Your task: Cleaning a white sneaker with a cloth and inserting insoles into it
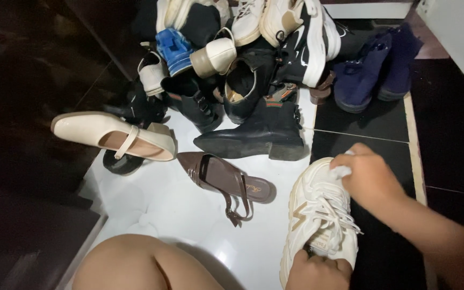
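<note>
A cream lace-up sneaker (318,215) lies on the floor with its toe pointing away from me. My right hand (370,180) presses a small white cloth (341,171) against the sneaker's toe end, fingers closed on the cloth. My left hand (318,273) grips the sneaker at its heel opening, at the bottom edge of the view. My bare knee (135,263) shows at the lower left.
A brown slingback shoe (224,180) lies just left of the sneaker. A cream strapped flat (114,137) sits further left. Behind them is a heap of shoes: a black ankle boot (259,134), navy boots (371,67), and white and blue sneakers. The floor is white and dark tile.
</note>
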